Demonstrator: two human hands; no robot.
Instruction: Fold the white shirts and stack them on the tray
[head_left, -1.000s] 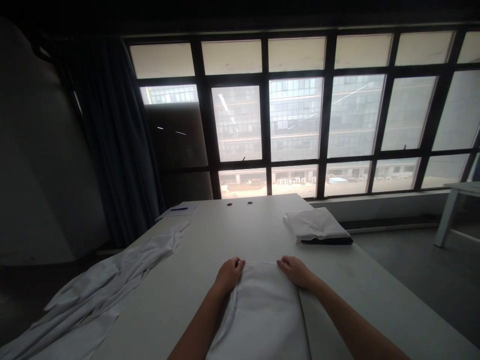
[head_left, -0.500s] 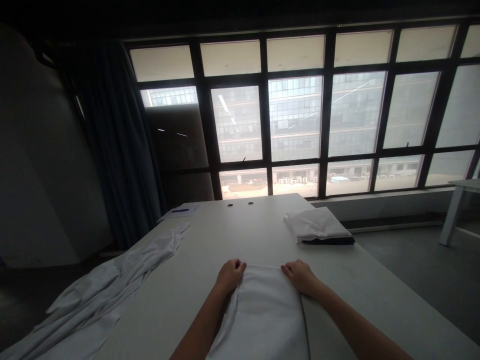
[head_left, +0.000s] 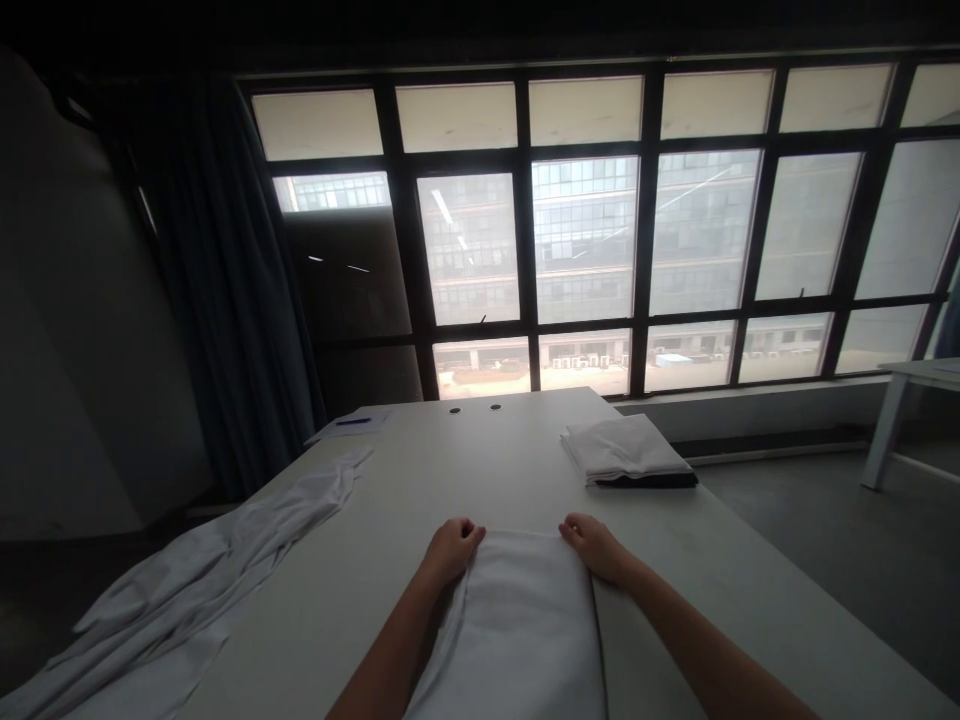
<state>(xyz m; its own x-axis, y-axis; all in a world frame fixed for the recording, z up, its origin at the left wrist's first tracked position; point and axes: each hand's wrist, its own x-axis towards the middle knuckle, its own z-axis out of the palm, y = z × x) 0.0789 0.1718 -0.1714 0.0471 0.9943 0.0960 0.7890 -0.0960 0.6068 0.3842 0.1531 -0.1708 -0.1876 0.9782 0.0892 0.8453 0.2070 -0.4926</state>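
A long piece of white cloth (head_left: 525, 620) lies folded on the white table (head_left: 465, 460), running toward me and out of the bottom of the view. My left hand (head_left: 454, 545) pinches its far left corner. At the far right corner, my right hand (head_left: 592, 545) is closed on the edge in the same way. Between the two hands the far edge is nearly straight. Some loose folds show along the cloth's left side. Its near end is out of sight.
A stack of folded white cloth (head_left: 626, 445) with a dark layer beneath sits at the table's right edge. Crumpled white cloth (head_left: 225, 570) spreads along the left side. Paper with a pen (head_left: 352, 421) lies at the far left. Another table (head_left: 922, 375) stands at right.
Both hands keep their hold on the cloth's far corners and have hardly moved. The view has turned slightly, so the surroundings appear shifted a little to the left.
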